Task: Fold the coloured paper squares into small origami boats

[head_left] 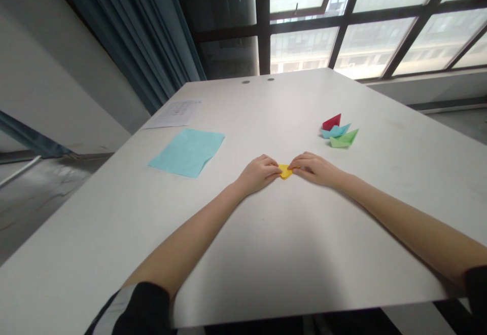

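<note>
White printed sheet (175,113) lies on the table (266,254) at left of the frame, with a light-blue sheet (186,152) just below it. At frame centre, the left hand (261,173) pinches the left end of a yellow folded paper (285,171); the right hand (314,169) pinches its right end, both hands partly hiding it. Right of centre, red boat (332,121), blue boat (335,131) and green boat (345,139) sit clustered.

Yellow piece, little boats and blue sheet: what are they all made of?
Yellow piece: probably matte paper; it looks folded, with layered edges.
Boats: likely thin, matte paper too, judging by their crisp creases and sharp tips.
Blue sheet: seems dull and thin, with slightly wavy edges; paper probably, but thin cloth isn't ruled out.
</note>
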Available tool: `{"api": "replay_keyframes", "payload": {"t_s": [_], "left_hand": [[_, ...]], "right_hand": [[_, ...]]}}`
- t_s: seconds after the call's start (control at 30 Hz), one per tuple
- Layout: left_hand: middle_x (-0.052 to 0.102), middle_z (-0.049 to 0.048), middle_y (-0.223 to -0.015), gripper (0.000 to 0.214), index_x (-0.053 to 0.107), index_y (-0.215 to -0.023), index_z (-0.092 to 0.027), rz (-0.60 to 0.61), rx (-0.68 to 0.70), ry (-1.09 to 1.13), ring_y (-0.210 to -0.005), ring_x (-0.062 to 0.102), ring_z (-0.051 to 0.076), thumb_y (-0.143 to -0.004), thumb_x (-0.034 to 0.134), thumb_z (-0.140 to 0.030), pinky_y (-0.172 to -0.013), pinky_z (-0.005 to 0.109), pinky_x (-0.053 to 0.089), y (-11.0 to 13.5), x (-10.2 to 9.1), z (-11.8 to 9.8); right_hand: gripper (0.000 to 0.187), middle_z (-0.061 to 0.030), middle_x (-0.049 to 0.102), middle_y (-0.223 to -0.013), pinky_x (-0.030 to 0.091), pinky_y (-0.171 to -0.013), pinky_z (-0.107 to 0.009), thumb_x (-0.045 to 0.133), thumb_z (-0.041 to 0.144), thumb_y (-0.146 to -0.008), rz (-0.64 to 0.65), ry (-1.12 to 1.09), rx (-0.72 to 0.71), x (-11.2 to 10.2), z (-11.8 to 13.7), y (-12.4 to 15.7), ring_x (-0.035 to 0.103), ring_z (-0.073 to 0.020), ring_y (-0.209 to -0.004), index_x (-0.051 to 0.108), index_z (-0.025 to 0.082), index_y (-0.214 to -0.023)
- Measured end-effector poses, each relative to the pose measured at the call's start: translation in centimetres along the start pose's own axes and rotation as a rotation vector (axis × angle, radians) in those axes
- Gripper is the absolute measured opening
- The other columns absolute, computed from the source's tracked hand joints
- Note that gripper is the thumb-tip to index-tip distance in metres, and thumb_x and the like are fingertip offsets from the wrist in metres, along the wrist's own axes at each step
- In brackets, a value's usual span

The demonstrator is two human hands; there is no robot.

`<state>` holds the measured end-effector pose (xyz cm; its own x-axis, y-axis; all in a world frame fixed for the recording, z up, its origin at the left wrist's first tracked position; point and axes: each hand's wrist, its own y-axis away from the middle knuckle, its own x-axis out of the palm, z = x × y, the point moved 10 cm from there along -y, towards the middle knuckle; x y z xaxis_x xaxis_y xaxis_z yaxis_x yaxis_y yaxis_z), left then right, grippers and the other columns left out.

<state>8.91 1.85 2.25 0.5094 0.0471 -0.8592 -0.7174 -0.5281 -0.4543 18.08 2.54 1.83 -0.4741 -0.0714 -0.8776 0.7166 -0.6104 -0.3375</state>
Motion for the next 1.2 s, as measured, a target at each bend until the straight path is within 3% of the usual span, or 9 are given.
{"api": "replay_keyframes", "payload": {"t_s": [0.27, 0.47, 0.7, 1.07, 1.2], "left_hand": [[0.064, 0.0044, -0.092, 0.022, 0.067, -0.078, -0.021, 0.056, -0.190, -0.064, -0.086, 0.055, 0.017, -0.083, 0.050, -0.034, -0.078, 0.031, 0.043, -0.5, 0.4, 0.0], [0.064, 0.0042, -0.091, 0.022, 0.065, -0.086, -0.020, 0.080, -0.333, -0.183, -0.086, 0.055, 0.018, -0.079, 0.055, -0.038, -0.073, 0.030, 0.042, -0.6, 0.5, 0.5], [0.064, 0.0059, -0.086, 0.029, 0.064, -0.087, -0.019, 0.111, -0.369, -0.318, -0.083, 0.056, 0.020, -0.081, 0.050, -0.044, -0.068, 0.031, 0.040, -0.5, 0.3, 0.1], [0.063, 0.0076, -0.082, 0.032, 0.063, -0.084, -0.018, 0.096, -0.411, -0.417, -0.081, 0.054, 0.022, -0.079, 0.051, -0.048, -0.067, 0.033, 0.037, -0.5, -0.2, -0.2], [0.062, 0.0084, -0.081, 0.034, 0.065, -0.086, -0.018, 0.096, -0.417, -0.416, -0.082, 0.054, 0.022, -0.079, 0.051, -0.048, -0.068, 0.034, 0.037, -0.4, -0.2, -0.1]], "right_hand": [[0.022, -0.0064, 0.065, -0.089, 0.042, -0.081, -0.035, 0.045, 0.030, -0.086, -0.060, -0.021, 0.037, -0.1, -0.5, 0.0, 0.056, -0.0190, -0.086, 0.065, 0.021, -0.089], [0.015, -0.0060, 0.064, -0.087, 0.042, -0.079, -0.035, 0.050, 0.027, -0.083, -0.085, -0.010, 0.106, 0.2, -1.1, -0.1, 0.055, -0.0195, -0.084, 0.063, 0.021, -0.087], [0.017, -0.0056, 0.064, -0.087, 0.042, -0.079, -0.035, 0.051, 0.027, -0.083, -0.097, 0.038, 0.127, 0.0, -1.4, 0.0, 0.054, -0.0191, -0.082, 0.064, 0.020, -0.091], [0.024, -0.0066, 0.062, -0.076, 0.039, -0.069, -0.034, 0.058, 0.042, -0.077, -0.202, 0.169, 0.235, -1.4, -2.2, 0.5, 0.051, -0.0204, -0.075, 0.064, 0.020, -0.067], [0.024, -0.0061, 0.062, -0.075, 0.038, -0.069, -0.034, 0.058, 0.043, -0.077, -0.213, 0.180, 0.256, -1.4, -2.3, 0.6, 0.051, -0.0204, -0.074, 0.064, 0.021, -0.069]]}}
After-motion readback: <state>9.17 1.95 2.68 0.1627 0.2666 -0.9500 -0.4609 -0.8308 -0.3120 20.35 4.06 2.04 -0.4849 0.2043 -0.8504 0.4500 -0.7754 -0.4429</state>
